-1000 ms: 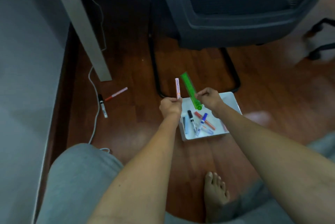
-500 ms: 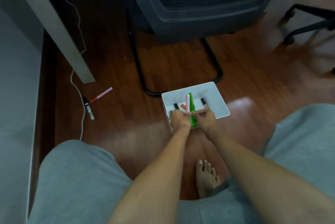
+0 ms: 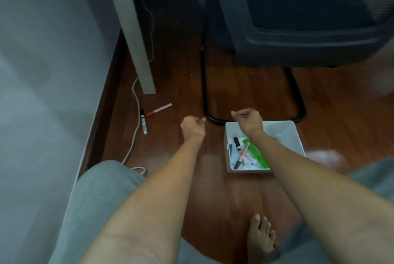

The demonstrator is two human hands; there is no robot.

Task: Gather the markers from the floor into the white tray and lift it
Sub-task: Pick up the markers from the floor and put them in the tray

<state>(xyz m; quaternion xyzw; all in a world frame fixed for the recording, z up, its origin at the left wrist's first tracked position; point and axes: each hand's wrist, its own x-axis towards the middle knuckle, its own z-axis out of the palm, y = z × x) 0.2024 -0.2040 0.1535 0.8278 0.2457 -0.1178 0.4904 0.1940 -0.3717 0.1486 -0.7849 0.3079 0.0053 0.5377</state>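
Both fists curled, empty: left hand (image 3: 193, 127) nearest the pink marker (image 3: 159, 109) and black marker (image 3: 143, 124), right hand (image 3: 248, 119) over the tray (image 3: 287, 128), and a hasty grab could snag the cable (image 3: 134, 135) or roll one away!

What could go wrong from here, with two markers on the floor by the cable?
1. The black-capped marker lies beside the white cable; the left hand reaching for it could snag the cable or roll the marker away.
2. The red marker near it could be missed, so the white tray might be lifted early.
3. The tray's contents are piled at its near end; a tilted lift could spill them.
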